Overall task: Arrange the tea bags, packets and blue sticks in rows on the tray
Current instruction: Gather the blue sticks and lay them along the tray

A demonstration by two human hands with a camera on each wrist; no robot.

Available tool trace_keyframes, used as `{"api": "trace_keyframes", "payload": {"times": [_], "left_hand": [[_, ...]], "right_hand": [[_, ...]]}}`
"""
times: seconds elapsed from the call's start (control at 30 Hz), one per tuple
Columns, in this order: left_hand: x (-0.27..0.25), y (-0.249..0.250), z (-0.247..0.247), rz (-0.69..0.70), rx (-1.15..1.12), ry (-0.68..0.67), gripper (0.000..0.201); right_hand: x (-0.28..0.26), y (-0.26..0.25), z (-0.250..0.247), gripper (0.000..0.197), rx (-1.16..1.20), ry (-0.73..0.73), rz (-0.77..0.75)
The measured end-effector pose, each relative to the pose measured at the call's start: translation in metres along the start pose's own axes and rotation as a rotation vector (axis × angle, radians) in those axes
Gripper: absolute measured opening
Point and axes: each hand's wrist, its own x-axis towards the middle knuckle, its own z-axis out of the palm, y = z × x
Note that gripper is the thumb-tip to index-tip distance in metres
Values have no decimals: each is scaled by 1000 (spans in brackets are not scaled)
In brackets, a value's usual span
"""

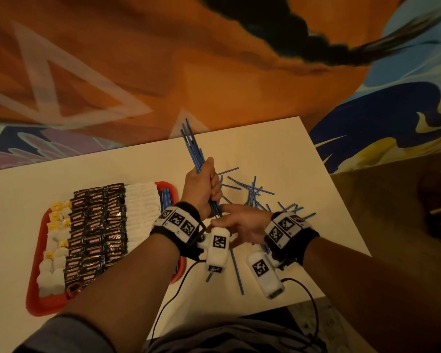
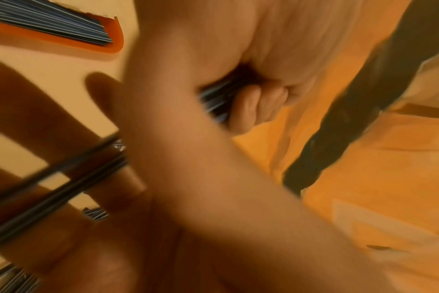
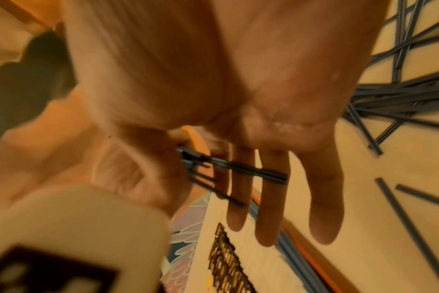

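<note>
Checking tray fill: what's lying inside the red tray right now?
The red tray holds tea bags, dark packets, white packets and blue sticks. The left forearm covers its near-right corner.

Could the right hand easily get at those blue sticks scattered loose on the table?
Probably yes. The right hand is open and holds nothing, and the scattered blue sticks lie uncovered on the table just beyond it. The left hand grips its own bundle of sticks, off to the side.

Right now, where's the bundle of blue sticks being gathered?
In the head view, the bundle of blue sticks stands nearly upright in the left hand, just right of the red tray, with the right hand open at its lower end.
</note>
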Motion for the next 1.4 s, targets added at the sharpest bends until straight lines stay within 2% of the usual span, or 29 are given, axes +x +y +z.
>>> {"api": "trace_keyframes", "payload": {"times": [0.07, 0.13, 0.4, 0.6, 0.7, 0.77, 0.97, 1.1, 1.23, 1.3, 1.33, 1.4], "left_hand": [[-2, 2, 2, 6, 9, -17, 45], [-5, 3, 3, 12, 7, -35, 43], [-9, 8, 0, 10, -73, -111, 34], [-11, 18, 0, 31, -86, -125, 36], [-9, 24, -1, 73, -69, -99, 36], [-8, 25, -2, 97, -38, -106, 36], [-11, 22, -2, 131, -5, -159, 32], [-14, 24, 0, 139, -23, -154, 28], [-15, 29, 1, 160, -3, -163, 23], [-14, 30, -2, 182, 26, -163, 22], [-12, 29, -4, 198, 59, -156, 22], [-10, 28, -9, 229, 164, -130, 22]], "right_hand": [[-2, -6, 8, 22, -32, 32, 8], [-2, -11, 13, 10, -23, 32, 1], [-2, -23, 15, 17, 54, 152, -58], [2, -27, 24, 15, 97, 219, -135], [-2, -24, 28, 18, 69, 201, -40], [-7, -27, 28, 25, 139, 168, -1], [-11, -37, 24, 40, 343, 197, -101], [-8, -40, 25, 40, 380, 229, -164], [-5, -38, 27, 41, 426, 173, -221], [-7, -41, 27, 36, 261, 169, -208], [-10, -46, 25, 31, 63, 202, -203], [-17, -63, 14, 22, -401, 406, -313]]}}
